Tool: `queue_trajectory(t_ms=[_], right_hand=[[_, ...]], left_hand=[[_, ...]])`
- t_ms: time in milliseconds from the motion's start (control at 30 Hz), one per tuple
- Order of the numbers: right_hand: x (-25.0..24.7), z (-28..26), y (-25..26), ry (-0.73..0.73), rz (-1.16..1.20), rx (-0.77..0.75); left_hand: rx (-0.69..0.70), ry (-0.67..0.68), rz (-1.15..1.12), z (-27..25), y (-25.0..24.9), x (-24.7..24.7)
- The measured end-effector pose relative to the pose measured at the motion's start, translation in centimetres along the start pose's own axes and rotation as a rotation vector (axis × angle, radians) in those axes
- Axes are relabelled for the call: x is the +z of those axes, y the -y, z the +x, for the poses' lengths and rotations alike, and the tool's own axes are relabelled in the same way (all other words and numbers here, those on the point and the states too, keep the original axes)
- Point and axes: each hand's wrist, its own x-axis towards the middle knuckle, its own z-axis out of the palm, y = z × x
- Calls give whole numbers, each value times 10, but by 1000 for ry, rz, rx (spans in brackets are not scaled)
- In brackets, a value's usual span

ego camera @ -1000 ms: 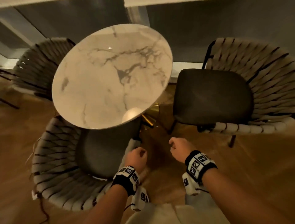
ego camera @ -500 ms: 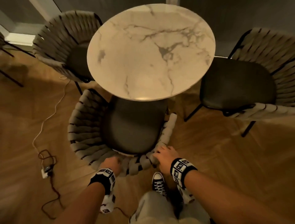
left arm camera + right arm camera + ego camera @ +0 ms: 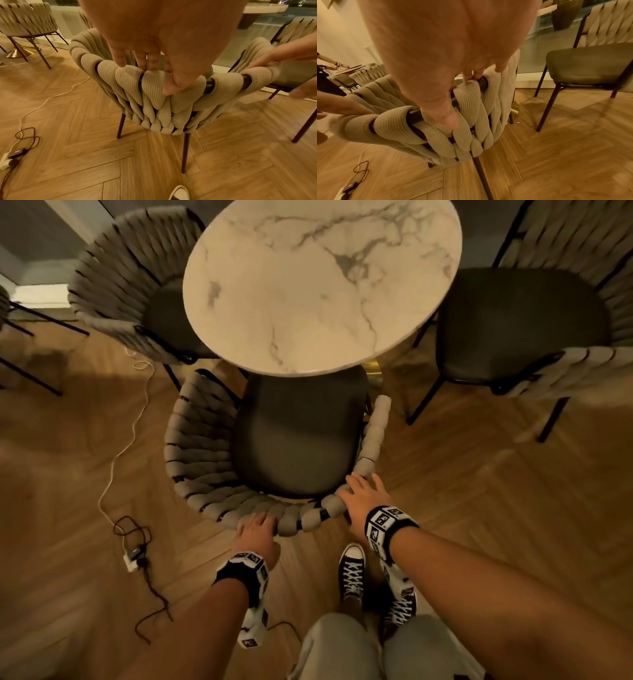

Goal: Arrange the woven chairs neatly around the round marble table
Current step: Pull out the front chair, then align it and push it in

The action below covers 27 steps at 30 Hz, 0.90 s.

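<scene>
Herringbone wood floor (image 3: 479, 508); a white cable (image 3: 130, 419) runs to a power strip (image 3: 132, 559) at left. Round marble table (image 3: 322, 282) stands central, with a left chair (image 3: 130, 285) and a right chair (image 3: 534, 326) beside it. Since half a second ago the view has closed in, and the right hand's fingers have spread. Near woven chair (image 3: 274, 446): beige knit straps, dark seat partly under the tabletop. Left hand (image 3: 257, 529) grips its back rail; right hand (image 3: 364, 494) lies over the rail, fingers hooked behind.
</scene>
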Motion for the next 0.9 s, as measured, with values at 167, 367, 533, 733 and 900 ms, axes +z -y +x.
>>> queue_trajectory(t_ms=[167, 367, 533, 733, 900], right_hand=[[-6, 6, 20, 53, -82, 119], [19, 19, 59, -29, -271, 43], [32, 31, 97, 23, -206, 272], [37, 32, 116, 63, -198, 416], [46, 14, 128, 116, -234, 419]], left_hand=[[-37, 41, 72, 12, 27, -17], [79, 85, 335, 50, 90, -28], [251, 114, 405, 96, 139, -26], [363, 8, 310, 85, 152, -16], [399, 38, 333, 69, 154, -9]])
